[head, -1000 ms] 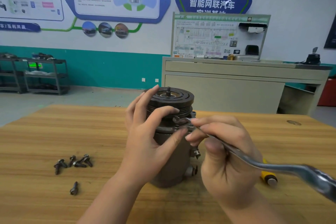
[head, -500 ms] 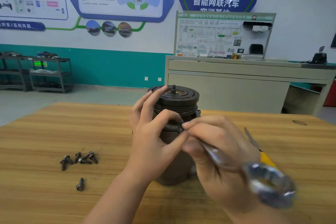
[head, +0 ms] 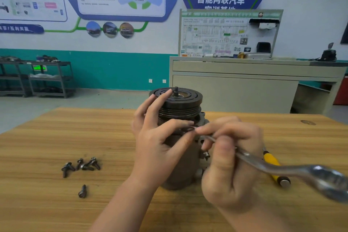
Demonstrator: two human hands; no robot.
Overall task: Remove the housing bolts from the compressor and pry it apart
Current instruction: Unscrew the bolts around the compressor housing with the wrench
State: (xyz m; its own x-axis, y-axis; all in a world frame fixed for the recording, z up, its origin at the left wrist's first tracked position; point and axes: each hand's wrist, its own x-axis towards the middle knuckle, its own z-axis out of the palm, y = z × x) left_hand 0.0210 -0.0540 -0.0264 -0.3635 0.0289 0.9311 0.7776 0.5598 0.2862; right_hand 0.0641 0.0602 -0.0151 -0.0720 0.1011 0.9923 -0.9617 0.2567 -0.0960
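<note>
The dark compressor [head: 180,107] stands upright on the wooden table [head: 56,137], pulley end up with a threaded shaft at its top. My left hand [head: 160,141] wraps around its body, fingers on the pulley side and thumb at the front. My right hand [head: 227,160] grips a silver wrench [head: 293,169], whose far end sits at the housing just under the pulley, hidden between my fingertips. The wrench's near ring end sticks out to the lower right. Several loose bolts [head: 82,165] lie on the table to the left, with one more bolt [head: 82,191] nearer to me.
A yellow-handled screwdriver [head: 273,165] lies on the table behind my right hand. Beyond the table stand a beige cabinet [head: 244,84] with a wiring display board and dark metal shelving [head: 37,79] at the far left.
The wrench handle has swung: it pointed right, came toward me, and now points lower right again. My left hand has kept its hold on the compressor. The camera shifted slightly.
</note>
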